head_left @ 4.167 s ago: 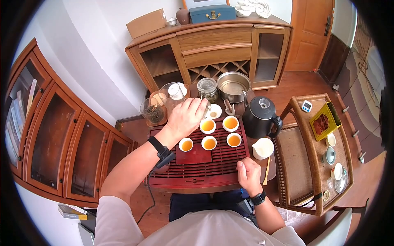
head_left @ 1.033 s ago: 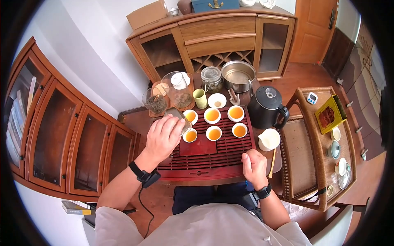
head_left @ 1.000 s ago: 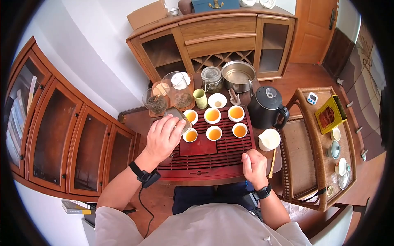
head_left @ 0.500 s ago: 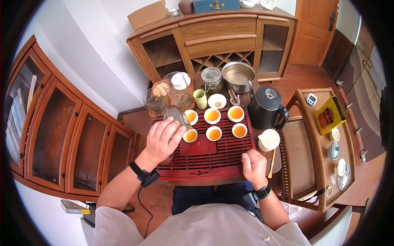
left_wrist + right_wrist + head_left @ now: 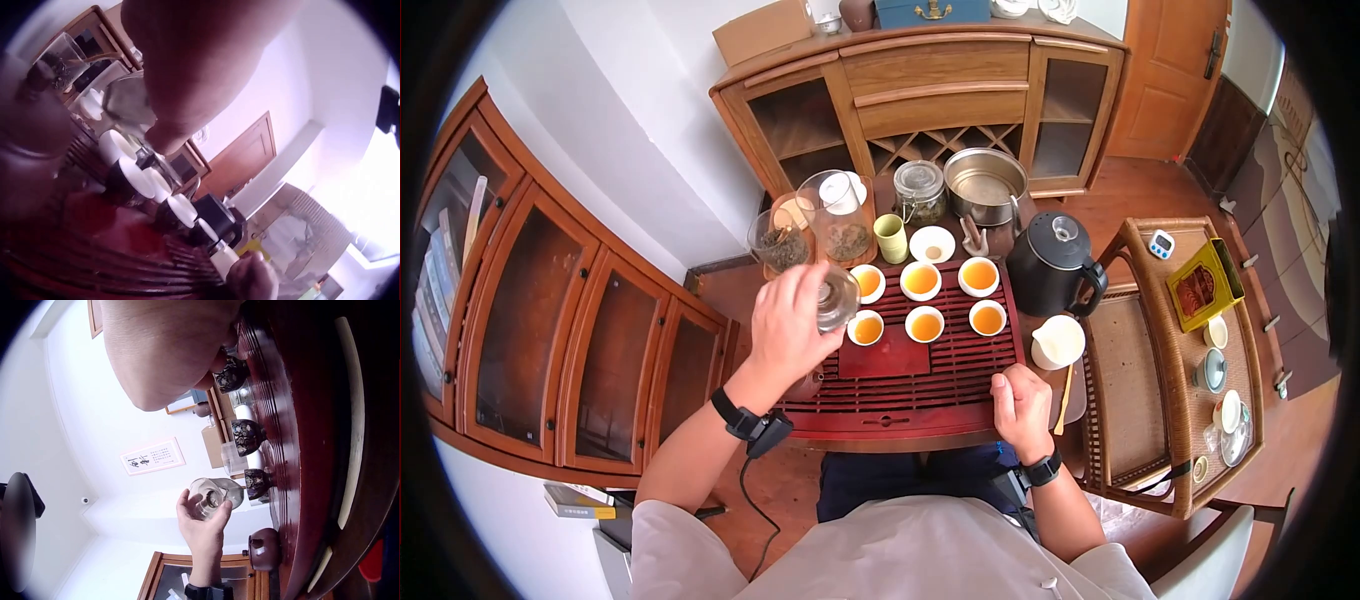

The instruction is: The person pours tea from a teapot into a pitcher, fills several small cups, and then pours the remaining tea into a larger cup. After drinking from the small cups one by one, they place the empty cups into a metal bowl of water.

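Note:
My left hand (image 5: 788, 325) grips a clear glass pitcher (image 5: 837, 298) above the left end of the dark red slatted tea tray (image 5: 880, 421). In the right wrist view, the fingers and thumb wrap the pitcher (image 5: 215, 499). Right beside it in the head view, several small cups (image 5: 925, 324) of amber tea stand in two rows on the tray; outside they are dark and patterned. At the tray's front right corner rests my right hand (image 5: 1022, 408), fingers curled in and thumb on top, holding nothing.
Behind the tray are a green cup (image 5: 890, 238), a small white dish (image 5: 932, 245), a lidded glass jar (image 5: 919, 190) and a steel pot (image 5: 985, 187). A black kettle (image 5: 1050, 262) and cream pitcher (image 5: 1058, 342) stand right. A brown teapot (image 5: 265, 549) sits front left.
The left hand first reached over the back left cup, then tilted the glass pitcher over the left cups. Now the pitcher is turned and drawn slightly left. The right hand stays put.

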A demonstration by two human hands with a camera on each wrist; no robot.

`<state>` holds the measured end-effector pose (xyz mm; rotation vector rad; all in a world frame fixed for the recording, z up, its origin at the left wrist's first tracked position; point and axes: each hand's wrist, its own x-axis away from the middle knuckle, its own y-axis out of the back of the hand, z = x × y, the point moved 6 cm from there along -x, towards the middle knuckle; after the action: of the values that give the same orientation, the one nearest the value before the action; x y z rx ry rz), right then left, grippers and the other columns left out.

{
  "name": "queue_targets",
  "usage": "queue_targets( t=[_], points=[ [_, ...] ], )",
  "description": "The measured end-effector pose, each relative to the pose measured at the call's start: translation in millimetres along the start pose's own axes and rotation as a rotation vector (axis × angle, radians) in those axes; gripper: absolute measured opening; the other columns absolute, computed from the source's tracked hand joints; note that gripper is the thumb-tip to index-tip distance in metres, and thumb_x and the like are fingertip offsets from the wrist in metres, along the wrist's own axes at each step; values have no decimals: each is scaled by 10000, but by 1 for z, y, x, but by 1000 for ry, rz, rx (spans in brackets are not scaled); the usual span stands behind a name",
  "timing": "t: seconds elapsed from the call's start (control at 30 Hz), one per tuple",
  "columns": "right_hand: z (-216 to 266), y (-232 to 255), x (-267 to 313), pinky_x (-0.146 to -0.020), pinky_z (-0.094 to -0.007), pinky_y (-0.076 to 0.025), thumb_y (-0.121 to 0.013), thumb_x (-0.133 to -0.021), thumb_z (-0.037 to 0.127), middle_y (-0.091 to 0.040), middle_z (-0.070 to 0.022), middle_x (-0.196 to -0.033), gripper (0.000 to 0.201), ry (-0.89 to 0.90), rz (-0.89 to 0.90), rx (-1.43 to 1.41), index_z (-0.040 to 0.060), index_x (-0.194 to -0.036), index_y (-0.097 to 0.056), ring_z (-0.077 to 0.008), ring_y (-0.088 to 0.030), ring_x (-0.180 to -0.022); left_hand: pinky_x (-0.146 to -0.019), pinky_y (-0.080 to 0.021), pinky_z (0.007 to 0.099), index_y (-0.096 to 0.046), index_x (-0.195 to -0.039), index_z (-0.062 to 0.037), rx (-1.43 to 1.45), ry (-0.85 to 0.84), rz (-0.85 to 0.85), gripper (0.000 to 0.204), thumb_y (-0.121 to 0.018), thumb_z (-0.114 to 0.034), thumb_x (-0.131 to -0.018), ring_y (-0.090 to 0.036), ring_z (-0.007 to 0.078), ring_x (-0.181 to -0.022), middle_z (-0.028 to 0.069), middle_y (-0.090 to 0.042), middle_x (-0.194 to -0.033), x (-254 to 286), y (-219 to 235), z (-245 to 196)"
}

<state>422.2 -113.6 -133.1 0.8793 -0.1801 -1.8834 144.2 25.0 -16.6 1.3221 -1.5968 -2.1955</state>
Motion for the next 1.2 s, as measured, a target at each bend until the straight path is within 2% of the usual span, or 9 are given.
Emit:
queue_targets(
  t=[0.07,0.1,0.23,0.3,0.57,0.67,0.73,0.93,1.2],
  points=[
    [0,0,-1,-609,-471,-494,-664,-985,145,-616,-171,-725,246,-1,2,0,18,-774,-657,-399,-625,-658,-1019,-531,473,-531,-1424,-19,158,402,147,903,-926,-225,-638,-640,396,-1195,188,-617,-1314,-5,-7,29],
    [-1,1,0,-607,-473,-490,-661,-985,142,-613,-173,-725,249,-2,1,2,16,-771,-650,-402,-622,-657,-1042,-542,461,-541,-1432,-43,209,561,187,885,-918,-250,-659,-641,381,-1225,176,-619,-1345,-5,-8,40],
    [-1,-1,0,-603,-476,-479,-653,-985,134,-603,-178,-723,259,-10,2,-9,8,-760,-624,-411,-610,-653,-1085,-527,447,-512,-1473,15,289,662,190,958,-934,-286,-668,-634,355,-1289,223,-622,-1387,7,-18,84],
    [0,0,0,-601,-476,-476,-653,-985,133,-600,-178,-721,265,-8,5,-15,6,-756,-617,-413,-608,-652,-1123,-500,422,-460,-1504,95,405,762,245,1027,-933,-261,-666,-616,352,-1341,284,-606,-1419,16,-28,97],
    [0,-2,0,-596,-485,-463,-647,-989,131,-588,-186,-715,284,-15,19,4,0,-743,-589,-421,-599,-652,-1118,-507,442,-496,-1491,65,397,769,204,1006,-945,-313,-673,-630,354,-1317,268,-616,-1408,35,-41,100],
    [-1,-3,0,-596,-487,-463,-649,-990,135,-588,-187,-715,288,-15,19,5,-1,-743,-587,-424,-599,-653,-1129,-496,450,-492,-1496,67,405,748,214,1010,-943,-333,-686,-618,372,-1333,280,-612,-1419,36,-40,100],
    [0,-3,0,-597,-488,-464,-648,-991,138,-588,-187,-715,291,-20,17,10,-1,-742,-587,-425,-599,-654,-1143,-480,457,-483,-1505,70,410,754,286,1015,-934,-357,-703,-602,391,-1353,296,-604,-1436,36,-37,98],
    [-1,-5,0,-594,-490,-461,-646,-995,155,-588,-189,-715,302,-18,23,42,3,-740,-588,-429,-598,-653,-1155,-467,459,-477,-1509,78,520,786,296,1013,-917,-399,-731,-593,407,-1361,307,-599,-1444,45,-42,102],
    [-4,-8,1,-595,-499,-457,-646,-992,160,-587,-196,-720,297,-14,34,93,4,-744,-595,-432,-594,-656,-1163,-460,464,-455,-1523,75,422,747,191,1038,-927,-413,-737,-551,396,-1394,281,-540,-1497,48,-38,95]
  ],
)
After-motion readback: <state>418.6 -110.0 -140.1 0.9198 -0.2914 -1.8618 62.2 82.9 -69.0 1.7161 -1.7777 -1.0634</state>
